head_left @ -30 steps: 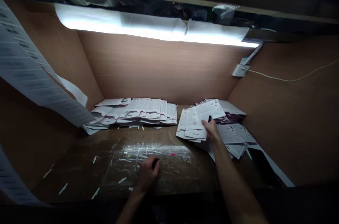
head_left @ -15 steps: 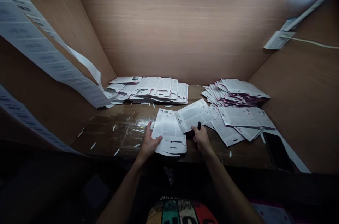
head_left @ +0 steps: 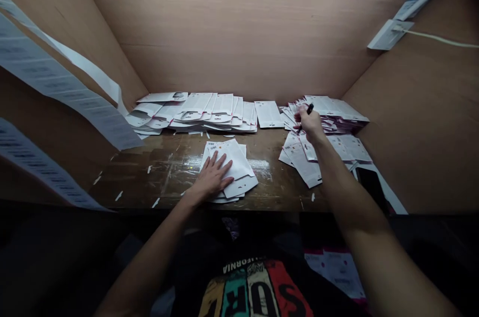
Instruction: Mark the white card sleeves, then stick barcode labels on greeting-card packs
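Note:
My left hand [head_left: 213, 177] lies with spread fingers on a small stack of white printed card packets [head_left: 237, 167], which have hang-hole tabs at their near end. Out at the right-hand pile [head_left: 333, 110], my right hand [head_left: 310, 122] is closed around a slim black pen-like tool [head_left: 310, 108]. Its thick end sticks up above the fist and its thin end points down. Right fingertips are at the packets there; whether they also pinch one I cannot tell. Below that hand, more packets [head_left: 305, 164] lie fanned out.
A row of overlapping packets [head_left: 209, 112] runs along the back wall, with a single packet [head_left: 268, 115] at its right end. Barcode label strips [head_left: 67, 87] hang at the left. A dark phone [head_left: 370, 184] lies at the right, and white scraps [head_left: 156, 202] dot the brown tabletop [head_left: 168, 177].
My right hand has moved from the front middle to the right-hand pile, keeping the black tool. My left hand now lies flat on the stack. One packet now lies beside the back row.

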{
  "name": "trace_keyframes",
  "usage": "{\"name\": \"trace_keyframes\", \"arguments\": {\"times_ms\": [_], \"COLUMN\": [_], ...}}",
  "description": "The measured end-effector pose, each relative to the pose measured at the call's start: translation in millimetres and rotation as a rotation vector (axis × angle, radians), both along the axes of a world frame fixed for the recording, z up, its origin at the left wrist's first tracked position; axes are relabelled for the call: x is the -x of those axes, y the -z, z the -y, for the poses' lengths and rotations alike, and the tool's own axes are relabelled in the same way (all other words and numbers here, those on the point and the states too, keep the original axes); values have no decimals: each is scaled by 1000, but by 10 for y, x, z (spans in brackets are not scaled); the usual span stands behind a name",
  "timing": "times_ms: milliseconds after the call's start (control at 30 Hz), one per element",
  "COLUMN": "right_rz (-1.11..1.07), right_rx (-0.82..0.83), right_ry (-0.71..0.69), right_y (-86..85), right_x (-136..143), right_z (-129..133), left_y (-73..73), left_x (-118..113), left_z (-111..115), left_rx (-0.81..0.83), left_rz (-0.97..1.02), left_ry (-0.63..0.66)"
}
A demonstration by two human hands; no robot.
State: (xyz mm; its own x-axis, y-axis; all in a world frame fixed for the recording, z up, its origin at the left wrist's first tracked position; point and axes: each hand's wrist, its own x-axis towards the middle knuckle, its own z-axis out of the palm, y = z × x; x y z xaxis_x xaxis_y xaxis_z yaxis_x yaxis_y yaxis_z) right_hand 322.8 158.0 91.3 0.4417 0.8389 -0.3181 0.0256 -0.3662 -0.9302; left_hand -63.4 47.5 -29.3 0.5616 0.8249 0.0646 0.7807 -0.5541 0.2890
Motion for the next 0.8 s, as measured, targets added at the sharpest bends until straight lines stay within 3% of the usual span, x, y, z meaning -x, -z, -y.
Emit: {"name": "trace_keyframes", "arguments": {"times_ms": [67, 200, 333, 500, 800], "right_rz": [-22, -152, -246, -161, -179], "right_rx": [-67, -32, -27, -33, -31], "right_ry": [-54, -242, -200, -75, -111], "right_y": [172, 742, 1163, 1312, 1332], "right_x": [136, 368, 348, 197, 209], "right_z": [299, 1187, 1817, 2017, 2039], "left_y": [60, 120, 155, 184, 161], "left_x": [-196, -655, -972, -1083, -1104], "left_z": [0, 87, 123, 120, 153], "left_rx": [-5, -15, 2, 23, -27], "left_rz": [13, 68, 57, 31, -76], "left_ry": [64, 188, 283, 317, 307]}}
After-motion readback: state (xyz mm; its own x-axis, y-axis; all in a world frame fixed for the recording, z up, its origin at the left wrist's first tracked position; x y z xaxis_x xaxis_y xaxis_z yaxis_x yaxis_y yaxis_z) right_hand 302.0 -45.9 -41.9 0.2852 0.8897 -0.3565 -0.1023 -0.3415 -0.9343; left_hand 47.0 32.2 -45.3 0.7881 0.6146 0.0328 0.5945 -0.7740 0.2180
